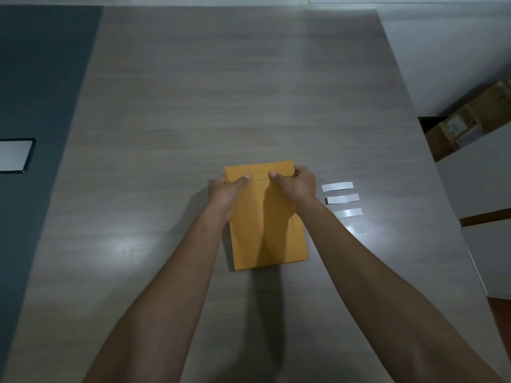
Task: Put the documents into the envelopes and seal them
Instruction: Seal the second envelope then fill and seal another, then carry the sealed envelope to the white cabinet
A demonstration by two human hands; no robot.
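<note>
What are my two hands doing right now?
Left hand: grips the envelope at its top left corner.
Right hand: grips its top right corner.

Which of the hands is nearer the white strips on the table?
Right. The right hand grips the envelope's top right corner, just beside the white strips; the left hand holds the opposite corner.

The worktop (221, 92) lies bare across the upper and left frame, while white strips (341, 199) right of centre and the central envelope (265, 222) block passage.
</note>
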